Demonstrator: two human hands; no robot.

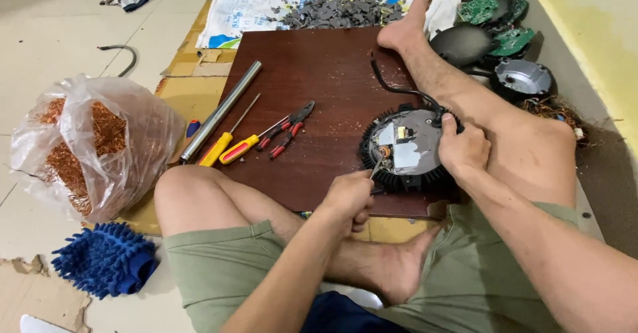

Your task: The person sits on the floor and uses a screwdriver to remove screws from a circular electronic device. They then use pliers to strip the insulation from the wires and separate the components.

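A round black finned device point(404, 148) with a grey circuit plate on top lies on a dark wooden board point(312, 74). My right hand point(462, 148) grips its right rim, holding it steady. My left hand point(349, 197) is closed around a thin tool point(377, 167) whose tip touches a small orange coil part near the device's left edge. A black cable point(392, 84) runs from the device toward my right foot.
Two yellow-handled screwdrivers point(229, 148), red-handled pliers point(287, 130) and a metal tube point(220, 110) lie on the board's left. A plastic bag of copper wire point(86, 143) and a blue mitt point(106, 258) sit left. Grey scraps point(339, 8) and stripped devices point(505, 40) lie behind.
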